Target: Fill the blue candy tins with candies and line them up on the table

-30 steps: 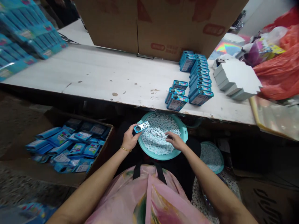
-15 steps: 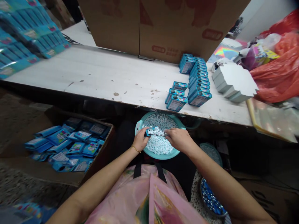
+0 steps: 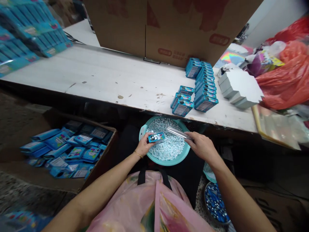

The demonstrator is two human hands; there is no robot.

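Observation:
My left hand (image 3: 143,145) is closed around a small blue tin (image 3: 156,138) with white pellets in its top opening. Between the fingers of my right hand (image 3: 201,145) is a shiny metal scoop (image 3: 178,132), its trough pointing left over the bowl; no pellets show in it. Below both hands is a turquoise plastic bowl (image 3: 166,162) filled with small pale pellets (image 3: 166,148). The bowl appears to rest on my lap, against the edge of the bench.
Filled-looking blue tins (image 3: 205,102) stand in rows on the white bench (image 3: 103,77). Left below, a cardboard box (image 3: 82,187) holds many blue tins. White card stacks (image 3: 241,87) and red bags (image 3: 282,80) lie right. A round container of blue lids (image 3: 216,203) sits lower right.
My right hand has drawn the scoop away to the right, and the scoop no longer shows pellets. The tin in my left hand now faces up with pellets at its opening.

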